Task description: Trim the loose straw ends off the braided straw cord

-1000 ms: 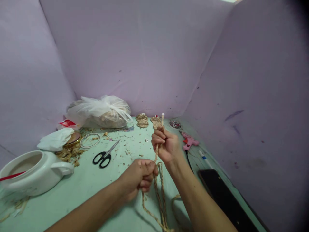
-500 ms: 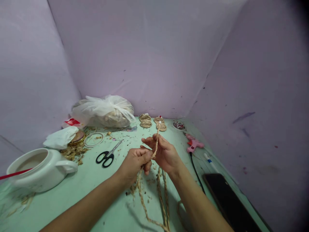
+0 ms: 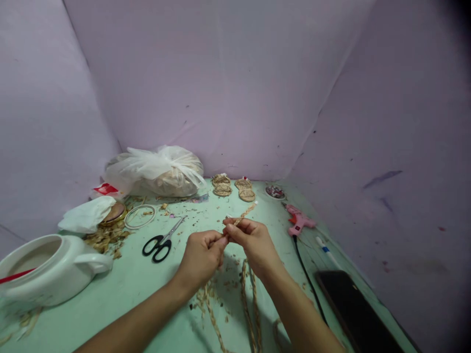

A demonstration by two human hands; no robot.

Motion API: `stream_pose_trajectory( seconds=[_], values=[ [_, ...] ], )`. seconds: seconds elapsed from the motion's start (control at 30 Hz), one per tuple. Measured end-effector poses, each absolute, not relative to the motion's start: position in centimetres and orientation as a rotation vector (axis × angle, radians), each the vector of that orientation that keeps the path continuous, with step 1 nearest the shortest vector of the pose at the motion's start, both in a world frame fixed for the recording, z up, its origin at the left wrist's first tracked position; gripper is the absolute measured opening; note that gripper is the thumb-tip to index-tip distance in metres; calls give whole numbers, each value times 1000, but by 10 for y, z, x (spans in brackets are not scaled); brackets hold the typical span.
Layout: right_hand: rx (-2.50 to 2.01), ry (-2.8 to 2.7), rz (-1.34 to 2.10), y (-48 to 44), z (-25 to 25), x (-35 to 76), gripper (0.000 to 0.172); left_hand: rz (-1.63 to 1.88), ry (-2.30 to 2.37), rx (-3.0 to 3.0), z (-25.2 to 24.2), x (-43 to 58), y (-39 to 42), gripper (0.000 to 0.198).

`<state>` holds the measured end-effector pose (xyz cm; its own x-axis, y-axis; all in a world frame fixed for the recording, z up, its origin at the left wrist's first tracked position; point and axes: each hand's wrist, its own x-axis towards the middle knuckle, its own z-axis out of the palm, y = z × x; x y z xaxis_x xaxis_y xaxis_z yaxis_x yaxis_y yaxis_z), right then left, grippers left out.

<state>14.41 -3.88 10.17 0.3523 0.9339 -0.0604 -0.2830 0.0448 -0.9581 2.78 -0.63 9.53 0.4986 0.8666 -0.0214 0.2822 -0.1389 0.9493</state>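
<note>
Both hands meet over the middle of the table, pinching a braided straw-coloured cord (image 3: 248, 211). My left hand (image 3: 205, 252) is closed on it, thumb pressed against the curled fingers. Right beside it, my right hand (image 3: 253, 242) grips the cord between thumb and fingers. A short end with a pale tip sticks out beyond the right hand, up and to the right. Below the hands, long lengths of the same braid hang and run down to the near edge. The bit of cord between the fingertips is mostly hidden.
Black-handled scissors (image 3: 164, 240) lie left, near a white ring (image 3: 127, 220) and a white pot (image 3: 55, 279). A tied plastic bag (image 3: 158, 171) and small woven sandal-like pieces (image 3: 222, 185) sit behind. At right are a pink glue gun (image 3: 301, 220), a pen (image 3: 326, 250) and a phone (image 3: 356, 314).
My right hand has closed further round the cord and moved down beside the left. The cord's free end, upright before, now slants to the right. The view has shifted slightly.
</note>
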Motion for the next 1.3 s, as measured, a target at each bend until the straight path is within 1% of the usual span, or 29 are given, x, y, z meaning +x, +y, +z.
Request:
stream_pose_trajectory(
  seconds=[0.1,0.23,0.4,0.57,0.7,0.77,0.83,0.9,1.07,1.17,1.3],
  values=[
    [-1199,-729,1007,-39,99,140,17,667,1034,1742,86,29,-3,29],
    [-1180,-596,1037,-39,99,139,19,698,956,1778,82,29,4,28],
    [-1181,-434,1087,-35,104,148,28,472,691,1572,91,27,8,22],
    [-1179,-453,1057,-41,106,143,25,422,821,1526,85,29,6,17],
    [-1165,-524,972,-41,103,139,23,490,853,1501,83,29,11,18],
    [-1188,-612,999,-39,98,140,22,531,850,1460,86,28,14,19],
    [-1222,-766,1034,-36,93,141,18,554,844,1429,89,28,17,19],
    [-1245,-873,1026,-35,88,143,18,543,840,1415,90,28,19,20],
    [-1255,-684,964,-34,88,146,18,450,752,1335,87,29,13,20],
    [-1262,-586,971,-36,91,145,18,413,794,1348,83,32,6,22],
    [-1200,-479,1006,-38,94,148,17,472,869,1397,77,34,5,29]
  ],
)
